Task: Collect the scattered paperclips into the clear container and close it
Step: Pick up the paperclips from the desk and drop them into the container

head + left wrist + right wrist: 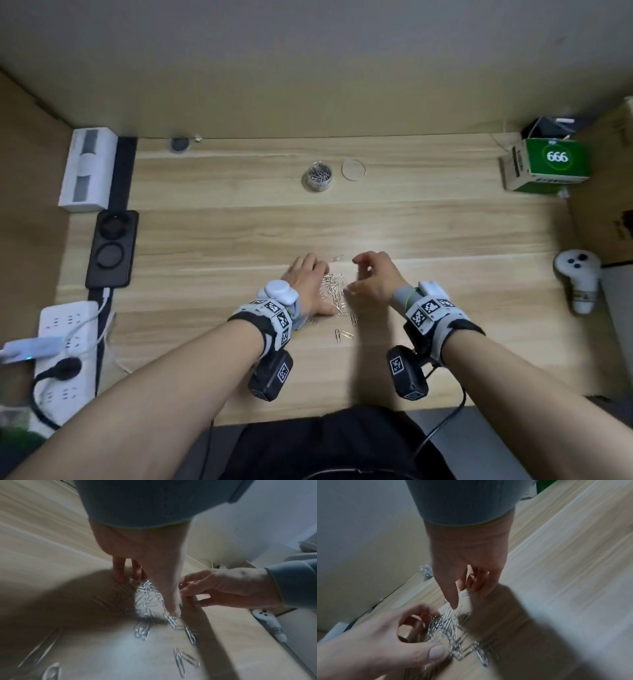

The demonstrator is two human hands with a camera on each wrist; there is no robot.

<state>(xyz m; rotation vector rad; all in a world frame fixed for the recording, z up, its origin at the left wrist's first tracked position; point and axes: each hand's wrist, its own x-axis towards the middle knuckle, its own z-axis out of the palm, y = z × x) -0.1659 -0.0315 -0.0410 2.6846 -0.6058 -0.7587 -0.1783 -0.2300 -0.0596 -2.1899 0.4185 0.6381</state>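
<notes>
A pile of silver paperclips (pixel 334 289) (pixel 147 601) (pixel 447 627) lies on the wooden desk between my hands. My left hand (pixel 313 284) (pixel 145 555) (pixel 376 642) stands on edge left of the pile, fingers and thumb curved against it without lifting any. My right hand (pixel 370 277) (pixel 223 586) (pixel 467 555) hovers right of the pile, fingers loosely curled, thumb tip down at the clips, holding nothing I can make out. A few stray clips (pixel 342 335) lie nearer me. The clear container (pixel 317 176) (pixel 425 570), partly filled with clips, stands uncovered farther back, its round lid (pixel 353 169) flat beside it.
A white box (pixel 87 168), a black device (pixel 113 248) and a power strip (pixel 65 342) line the left edge. A green box (pixel 551 164) sits at the back right and a white controller (pixel 579 281) (pixel 267 622) at the right.
</notes>
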